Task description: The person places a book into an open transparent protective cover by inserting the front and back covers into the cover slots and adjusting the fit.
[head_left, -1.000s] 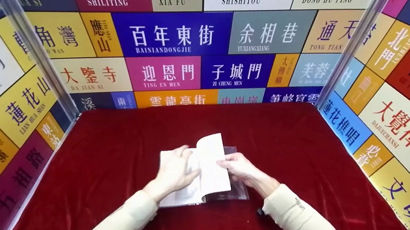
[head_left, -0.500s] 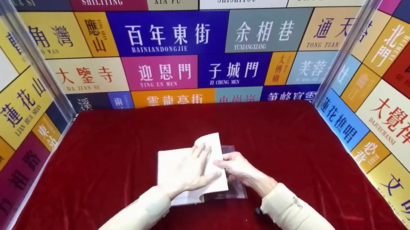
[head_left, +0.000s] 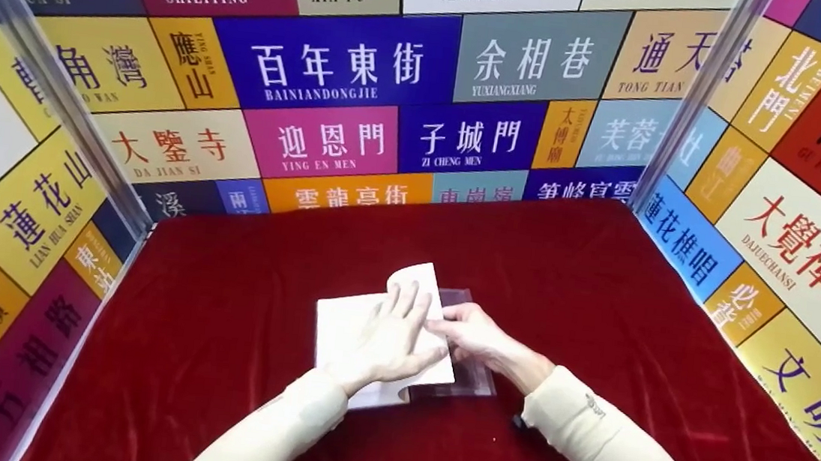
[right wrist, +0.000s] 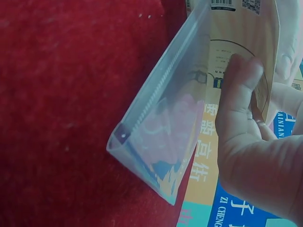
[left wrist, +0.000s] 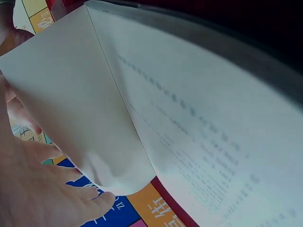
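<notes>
An open book [head_left: 343,323] with white pages lies on the red cloth, its right-hand leaves raised and curled at the top. My left hand [head_left: 394,338] rests across these leaves with its fingers spread and fairly straight. In the left wrist view, a printed page [left wrist: 203,118] shows faint lines of text beside a blank leaf [left wrist: 71,90]. My right hand [head_left: 487,337] pinches the raised right side of the book. The right wrist view shows the back cover [right wrist: 241,30], with a barcode and QR code. Beside it is a clear plastic zip pouch [right wrist: 163,123] with a pink printed part.
Dark red velvet cloth [head_left: 235,334] covers the table. Panels with coloured street and place names [head_left: 336,65] stand behind and at both sides, joined by clear corner posts [head_left: 694,100]. A small black object [head_left: 518,422] shows below the right wrist.
My left hand has moved right, from the left page onto the raised leaves. The left side now looks plain white. My right hand keeps its grip in nearly the same place.
</notes>
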`<state>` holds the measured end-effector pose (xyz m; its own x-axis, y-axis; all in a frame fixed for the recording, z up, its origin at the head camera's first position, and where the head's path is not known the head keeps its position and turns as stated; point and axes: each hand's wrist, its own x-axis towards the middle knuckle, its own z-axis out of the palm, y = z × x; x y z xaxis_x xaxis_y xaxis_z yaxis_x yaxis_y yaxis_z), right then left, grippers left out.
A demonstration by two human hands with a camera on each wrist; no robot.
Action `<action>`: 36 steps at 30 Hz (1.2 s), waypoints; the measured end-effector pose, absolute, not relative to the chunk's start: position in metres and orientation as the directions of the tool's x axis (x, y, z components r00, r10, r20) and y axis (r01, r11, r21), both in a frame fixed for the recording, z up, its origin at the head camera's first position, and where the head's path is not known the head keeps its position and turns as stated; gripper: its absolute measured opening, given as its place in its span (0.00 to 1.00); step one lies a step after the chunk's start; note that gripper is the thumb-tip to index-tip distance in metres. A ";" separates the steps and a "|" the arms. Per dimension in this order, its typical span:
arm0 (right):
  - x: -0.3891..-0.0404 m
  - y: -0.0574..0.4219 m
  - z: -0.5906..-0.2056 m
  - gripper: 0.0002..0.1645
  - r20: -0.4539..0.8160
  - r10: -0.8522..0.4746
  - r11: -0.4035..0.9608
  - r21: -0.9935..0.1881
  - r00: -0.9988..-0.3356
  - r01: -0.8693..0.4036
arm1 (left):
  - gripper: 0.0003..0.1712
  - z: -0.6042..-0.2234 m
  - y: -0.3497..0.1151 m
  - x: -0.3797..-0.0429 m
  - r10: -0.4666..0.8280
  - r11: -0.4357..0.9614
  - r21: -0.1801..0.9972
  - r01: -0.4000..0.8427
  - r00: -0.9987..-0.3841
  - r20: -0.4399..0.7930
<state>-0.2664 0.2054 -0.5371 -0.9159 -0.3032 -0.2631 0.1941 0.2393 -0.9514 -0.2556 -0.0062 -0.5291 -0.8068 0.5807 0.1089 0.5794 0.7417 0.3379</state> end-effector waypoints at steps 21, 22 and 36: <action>-0.264 0.204 -0.551 0.22 0.110 -0.144 0.859 -0.479 -0.983 -0.179 | 0.54 -0.530 -0.017 -0.251 0.572 0.813 0.099 0.574 -0.819 0.051; -0.263 0.203 -0.551 0.25 0.106 -0.141 0.877 -0.449 -0.984 -0.173 | 0.53 -0.530 -0.017 -0.251 0.571 0.815 0.085 0.573 -0.820 0.048; -0.262 0.175 -0.543 0.58 -0.012 -0.142 0.982 -0.131 -0.990 -0.139 | 0.52 -0.534 -0.017 -0.250 0.554 0.832 -0.002 0.554 -0.832 0.013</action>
<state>-0.2620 0.1755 -0.5426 -0.9898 -0.1420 -0.0118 -0.1392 0.9816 -0.1308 -0.2500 -0.0171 -0.5344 -0.8324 0.5541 0.0134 0.5541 0.8324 -0.0022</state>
